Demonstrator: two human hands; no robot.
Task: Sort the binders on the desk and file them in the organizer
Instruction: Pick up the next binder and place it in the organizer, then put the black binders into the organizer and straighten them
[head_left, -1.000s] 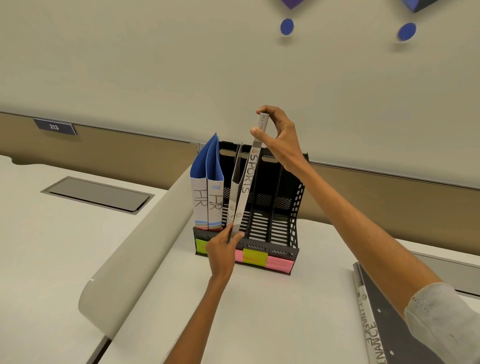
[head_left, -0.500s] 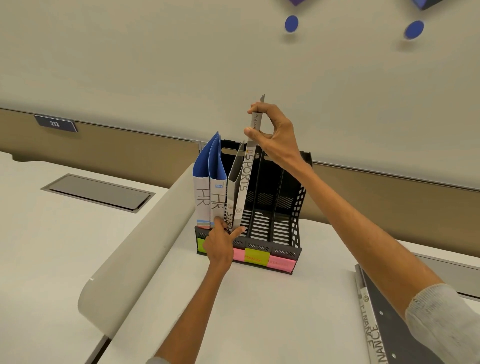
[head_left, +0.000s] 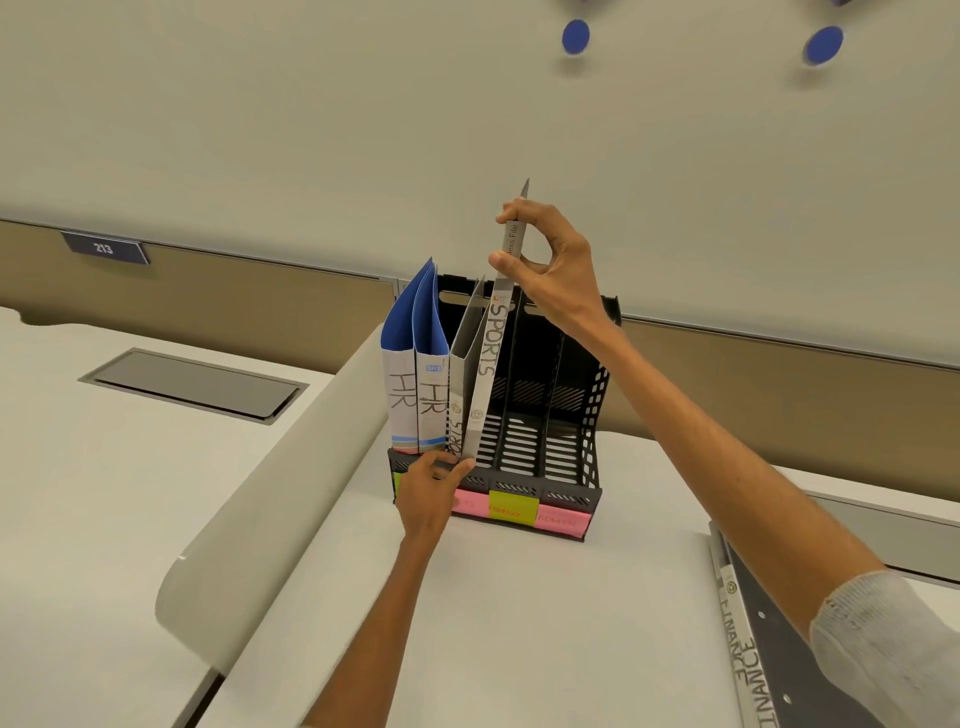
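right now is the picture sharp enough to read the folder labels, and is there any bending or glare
Head view: SPORTS on the held folder and HR on the blue folders read sharp; the sticky notes on the organizer are too faint to read; wide-angle bending curves the wall ledge; light is soft and even, no glare.

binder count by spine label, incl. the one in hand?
HR binders: 2
SPORTS binders: 2, one held by right hand, left hand at its base
FINANCE binder: 1 visible, on the desk
Total: 5
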